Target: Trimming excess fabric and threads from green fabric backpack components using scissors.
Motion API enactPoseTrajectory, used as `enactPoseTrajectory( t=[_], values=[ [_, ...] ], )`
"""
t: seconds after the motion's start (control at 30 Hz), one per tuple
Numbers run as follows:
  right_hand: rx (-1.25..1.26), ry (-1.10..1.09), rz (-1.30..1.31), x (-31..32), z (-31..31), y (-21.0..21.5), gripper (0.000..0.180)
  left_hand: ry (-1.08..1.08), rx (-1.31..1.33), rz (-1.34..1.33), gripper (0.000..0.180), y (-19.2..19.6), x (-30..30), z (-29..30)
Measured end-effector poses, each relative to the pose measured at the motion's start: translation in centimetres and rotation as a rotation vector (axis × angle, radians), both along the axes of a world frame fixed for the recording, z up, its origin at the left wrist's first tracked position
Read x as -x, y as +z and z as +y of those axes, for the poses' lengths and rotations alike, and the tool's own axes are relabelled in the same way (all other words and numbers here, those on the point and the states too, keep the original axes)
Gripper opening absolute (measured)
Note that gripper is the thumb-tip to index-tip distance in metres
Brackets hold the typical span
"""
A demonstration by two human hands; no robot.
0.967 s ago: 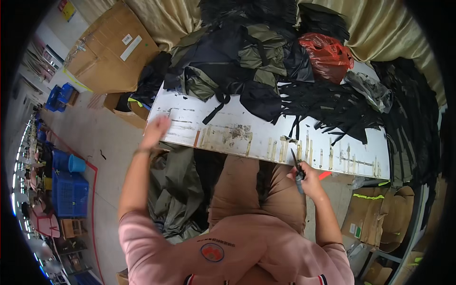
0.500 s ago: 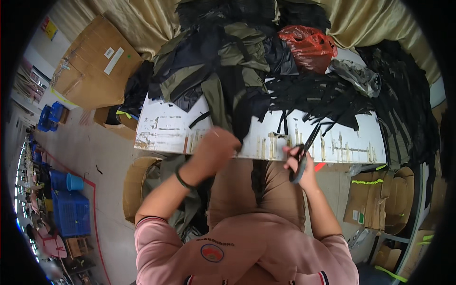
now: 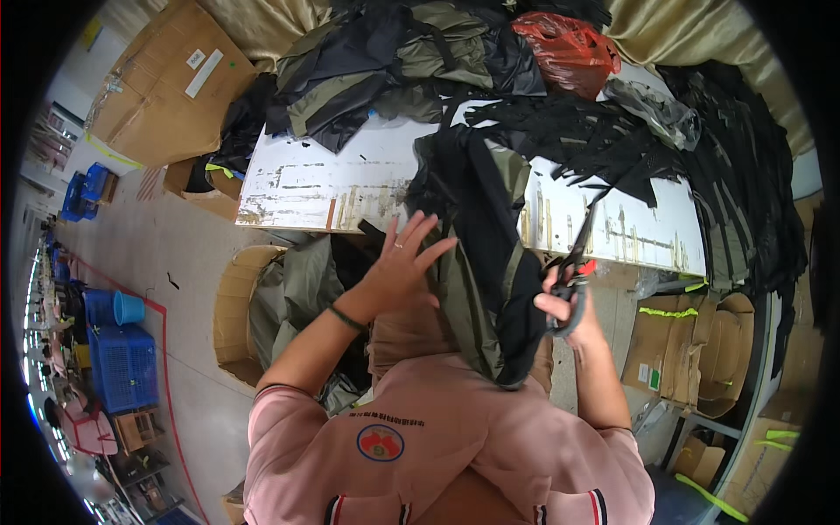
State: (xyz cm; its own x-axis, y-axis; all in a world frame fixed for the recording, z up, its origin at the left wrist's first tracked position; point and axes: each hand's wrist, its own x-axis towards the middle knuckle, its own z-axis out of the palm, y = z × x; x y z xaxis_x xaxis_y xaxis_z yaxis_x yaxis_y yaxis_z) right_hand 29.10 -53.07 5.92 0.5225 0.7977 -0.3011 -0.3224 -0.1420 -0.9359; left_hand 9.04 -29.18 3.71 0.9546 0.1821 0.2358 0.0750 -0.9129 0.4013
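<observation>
Garment [image 3: 486,262], black and olive, drapes from table [image 3: 297,188] edge to lap. Left hand [image 3: 398,267] rests spread flat beside it; right hand [image 3: 569,306] grips scissors [image 3: 573,271], whose blades could snag loose cloth nearby.

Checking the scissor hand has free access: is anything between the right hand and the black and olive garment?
Nothing visible. The right hand, holding scissors, sits right beside the black and olive garment draped off the table; the left hand rests on its other side.
</observation>
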Motion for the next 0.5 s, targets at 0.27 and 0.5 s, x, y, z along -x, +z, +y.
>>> enactPoseTrajectory(
  t=[0.27, 0.5],
  values=[
    [-0.319, -0.071, -0.146, -1.5, -3.0, 4.6, 0.036, -0.081, -0.186, -0.086, 0.089, 1.1, -7.4, 2.5],
    [-0.295, -0.060, -0.165, -1.8, -7.0, 6.4, 0.041, -0.446, 0.038, 0.131, 0.109, 3.9, -12.3, 0.3]
  ],
)
